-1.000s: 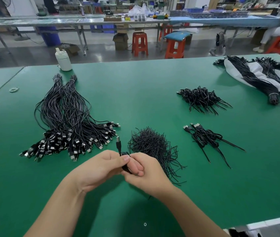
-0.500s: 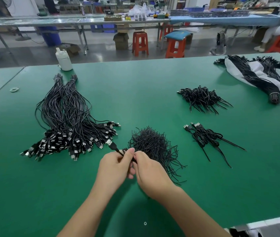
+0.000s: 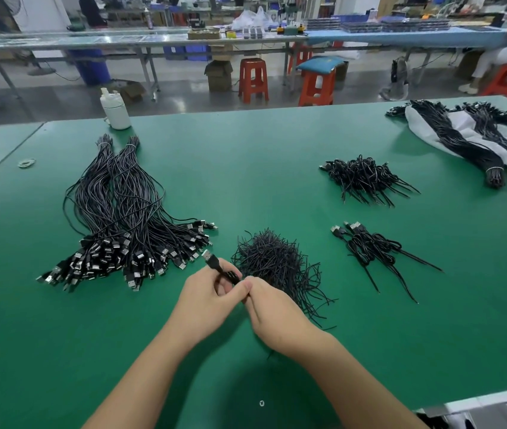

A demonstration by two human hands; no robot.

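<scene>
Pinching a folded black USB cable (image 3: pixel 226 274) between them, the left hand (image 3: pixel 207 300) and the right hand (image 3: pixel 277 314) met just above a green table (image 3: pixel 277 144), near its front edge. Both hands had their fingers curled tightly round the folded cord. Its silver-tipped plug (image 3: pixel 208 257) stuck out up and to the left, past the left fingers. Whether a tie was also in the grip could not be told.

Just behind the right hand lay a loose pile of black twist ties (image 3: pixel 277 261). To the left, a large bundle of uncoiled USB cables (image 3: pixel 122 218) fanned its plugs toward the hands. To the right, a few coiled cables (image 3: pixel 373 249) lay together, with a bigger heap of coiled cables (image 3: pixel 360 178) farther back.

At the far right corner, a white plastic bag (image 3: pixel 467 122) lay flat, with banded cable bundles (image 3: pixel 462 150) across it rather than inside. A white bottle (image 3: pixel 115 109) stood at the far edge, its contents hidden, and rubber bands (image 3: pixel 27 162) lay at the left. Beyond the table were orange stools (image 3: pixel 253 78) and a long workbench (image 3: pixel 153 38) in a workshop.
</scene>
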